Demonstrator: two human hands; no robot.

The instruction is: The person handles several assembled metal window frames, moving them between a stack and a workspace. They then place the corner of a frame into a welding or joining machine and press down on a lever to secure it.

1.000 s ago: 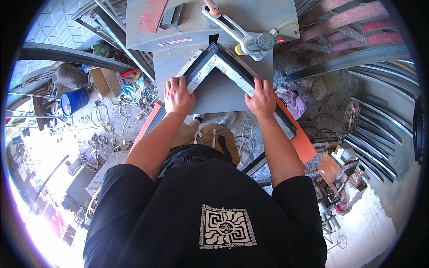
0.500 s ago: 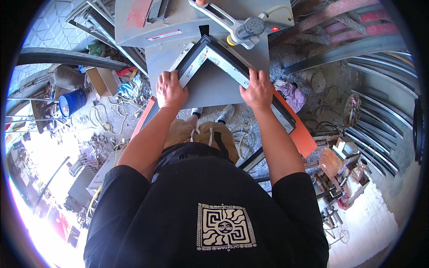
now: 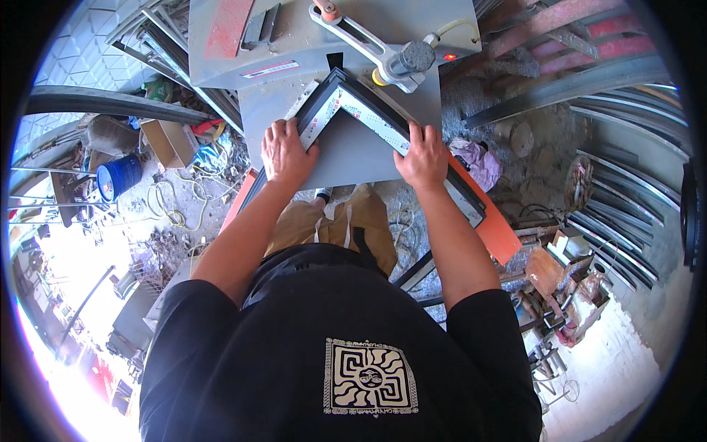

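Note:
Two black profile bars, with white printed film on their inner faces, meet in a point as a frame corner (image 3: pixel 340 94) on the grey machine table (image 3: pixel 350 158). My left hand (image 3: pixel 286 156) is closed over the left bar, its thumb along the inner side. Over the right bar my right hand (image 3: pixel 423 156) is closed in the same way, fingers across the top. The corner's tip lies by a dark slot (image 3: pixel 335 60) in the machine body. A cylindrical clamp head (image 3: pixel 411 59) on a pale arm stands just right of the tip.
Orange support wings (image 3: pixel 495 234) extend from the table's sides. Long metal profiles (image 3: pixel 626 180) are stacked at the right. On the floor at the left are a blue drum (image 3: pixel 119 177), a cardboard box (image 3: pixel 169 141) and loose cable (image 3: pixel 173 210). A red light (image 3: pixel 450 57) glows on the machine.
The machine and frame corner sit slightly lower in the picture, together. My right trouser leg has come forward and covers the shoe. Both hands keep their hold, the left thumb sticking out more.

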